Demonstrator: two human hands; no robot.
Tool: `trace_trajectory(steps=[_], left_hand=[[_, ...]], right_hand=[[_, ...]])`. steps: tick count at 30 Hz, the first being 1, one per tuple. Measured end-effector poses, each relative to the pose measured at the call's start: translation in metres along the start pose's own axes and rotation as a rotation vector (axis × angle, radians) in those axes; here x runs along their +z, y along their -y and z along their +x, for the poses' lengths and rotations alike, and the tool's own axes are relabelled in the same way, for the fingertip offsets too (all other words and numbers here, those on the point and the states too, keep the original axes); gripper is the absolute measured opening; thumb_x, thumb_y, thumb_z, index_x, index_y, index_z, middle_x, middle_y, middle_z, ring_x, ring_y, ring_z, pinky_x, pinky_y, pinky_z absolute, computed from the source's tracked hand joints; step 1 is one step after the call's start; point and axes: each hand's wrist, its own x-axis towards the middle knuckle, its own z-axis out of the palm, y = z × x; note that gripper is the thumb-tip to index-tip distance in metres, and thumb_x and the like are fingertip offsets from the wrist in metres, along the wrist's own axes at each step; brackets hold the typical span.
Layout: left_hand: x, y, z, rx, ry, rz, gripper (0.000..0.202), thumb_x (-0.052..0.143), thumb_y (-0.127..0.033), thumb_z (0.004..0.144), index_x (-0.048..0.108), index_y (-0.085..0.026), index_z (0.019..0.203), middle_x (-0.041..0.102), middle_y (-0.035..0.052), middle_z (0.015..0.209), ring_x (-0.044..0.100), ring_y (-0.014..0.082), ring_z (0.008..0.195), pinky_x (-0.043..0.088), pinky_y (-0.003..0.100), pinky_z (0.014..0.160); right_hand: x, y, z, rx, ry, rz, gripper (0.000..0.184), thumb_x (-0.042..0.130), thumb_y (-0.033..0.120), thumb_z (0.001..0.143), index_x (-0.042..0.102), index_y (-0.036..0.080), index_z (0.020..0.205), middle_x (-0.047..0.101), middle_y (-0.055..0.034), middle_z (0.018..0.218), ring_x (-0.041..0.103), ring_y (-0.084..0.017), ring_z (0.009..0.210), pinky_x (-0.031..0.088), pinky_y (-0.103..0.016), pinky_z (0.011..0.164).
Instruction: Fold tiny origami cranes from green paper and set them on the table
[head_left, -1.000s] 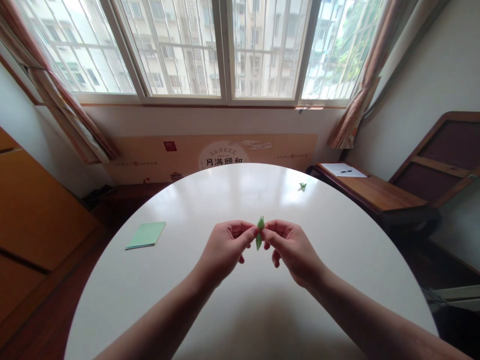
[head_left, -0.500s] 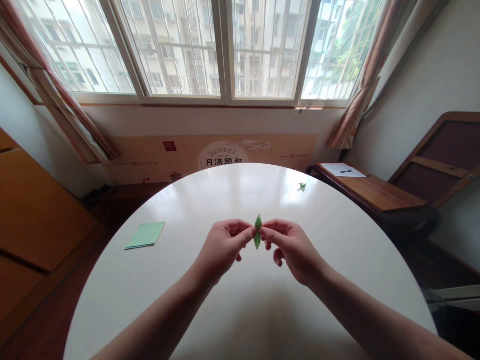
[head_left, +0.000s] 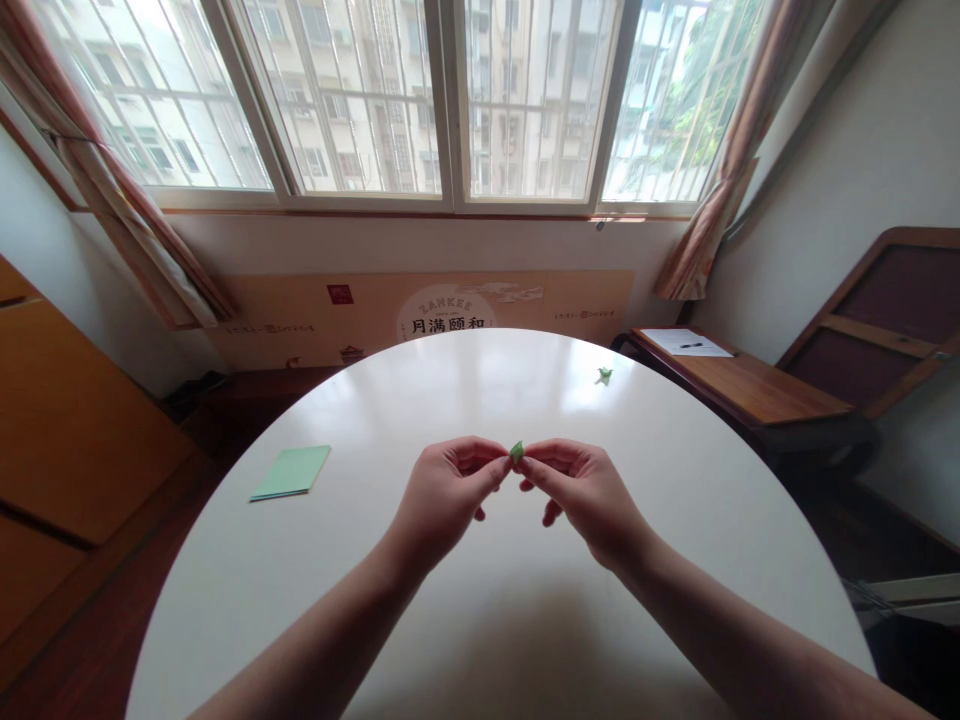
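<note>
Between my two hands is a small piece of folded green paper (head_left: pixel 517 452), held just above the middle of the white table (head_left: pixel 480 620). My left hand (head_left: pixel 455 490) pinches its left side between thumb and fingers. On the other side, my right hand (head_left: pixel 576 488) grips it the same way, the lower fingers curled loosely. Only the upper part of the paper shows above the fingertips; the rest is hidden by them or folded up. A stack of light green square paper (head_left: pixel 291 473) lies to the left of my left hand.
Toward the table's far right edge sits a small green folded paper figure (head_left: pixel 604 375). Beyond the table on the right, a wooden bench (head_left: pixel 780 385) bears a white sheet (head_left: pixel 686 342) with a dark pen on it. A long printed panel (head_left: pixel 300 310) stands under the window.
The green folded paper had points showing above and below my fingertips; now its lower point no longer shows and it looks shorter. Both hands stay nearly in place.
</note>
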Motion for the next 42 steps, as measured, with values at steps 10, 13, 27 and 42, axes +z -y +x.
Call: trace_trajectory(steps=[10, 13, 27, 42], left_hand=[[0.0023, -0.0041, -0.0017, 0.078, 0.009, 0.004, 0.018, 0.073, -0.031, 0.078, 0.075, -0.014, 0.081, 0.069, 0.0025, 0.065, 0.055, 0.0109, 0.050, 0.049, 0.020, 0.040], [0.0031, -0.0032, -0.0015, 0.086, -0.002, -0.018, 0.015, 0.073, -0.028, 0.077, 0.074, -0.014, 0.080, 0.067, 0.0013, 0.064, 0.053, 0.0098, 0.048, 0.048, 0.019, 0.040], [0.0051, 0.0002, -0.0027, 0.201, -0.082, -0.071, 0.016, 0.077, -0.025, 0.076, 0.065, -0.016, 0.082, 0.066, 0.0025, 0.078, 0.060, 0.0138, 0.066, 0.049, 0.018, 0.041], [0.0018, -0.0032, -0.0023, 0.125, -0.015, 0.019, 0.019, 0.073, -0.033, 0.082, 0.075, -0.014, 0.082, 0.067, 0.0014, 0.065, 0.051, 0.0085, 0.049, 0.045, 0.017, 0.040]], right_hand=[[0.0000, -0.0046, -0.0006, -0.070, -0.028, 0.054, 0.028, 0.084, 0.040, 0.071, 0.079, 0.016, 0.085, 0.071, -0.0060, 0.071, 0.063, -0.018, 0.063, 0.047, -0.021, 0.036], [0.0011, -0.0063, -0.0010, -0.098, -0.044, 0.062, 0.024, 0.084, 0.037, 0.072, 0.079, 0.017, 0.084, 0.071, -0.0051, 0.070, 0.061, -0.017, 0.060, 0.048, -0.021, 0.036], [0.0028, -0.0019, -0.0014, -0.043, -0.004, 0.170, 0.032, 0.084, 0.038, 0.072, 0.076, 0.019, 0.096, 0.073, -0.0070, 0.083, 0.063, -0.019, 0.069, 0.049, -0.020, 0.036], [0.0039, -0.0012, -0.0030, -0.058, -0.006, 0.098, 0.028, 0.082, 0.040, 0.075, 0.079, 0.018, 0.091, 0.071, -0.0064, 0.074, 0.061, -0.018, 0.065, 0.047, -0.018, 0.033]])
